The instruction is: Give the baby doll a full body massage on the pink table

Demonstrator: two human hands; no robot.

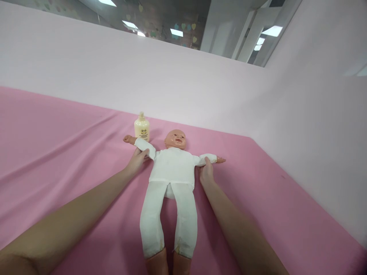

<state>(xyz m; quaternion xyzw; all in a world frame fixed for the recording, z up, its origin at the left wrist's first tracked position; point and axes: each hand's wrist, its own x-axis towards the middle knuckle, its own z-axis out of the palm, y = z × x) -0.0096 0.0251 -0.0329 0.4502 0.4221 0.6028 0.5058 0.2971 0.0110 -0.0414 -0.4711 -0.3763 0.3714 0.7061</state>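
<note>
A baby doll (173, 166) with a white cloth body lies on its back, head away from me, legs toward me. Both its arms are stretched out sideways. My left hand (137, 160) grips the doll's arm on the left, thumb on top and the other fingers hidden underneath. On the other side, my right hand (207, 172) is closed around the doll's other arm in the same way. A cream pump bottle (142, 129) with dark print stands just behind the doll's left-side forearm.
A pink sheet (71, 152), wrinkled on the left, covers the surface under the doll. White padded-looking walls (172, 84) rise behind and on the right. Above the back wall is a window or mirror (160, 23) with ceiling lights showing in it.
</note>
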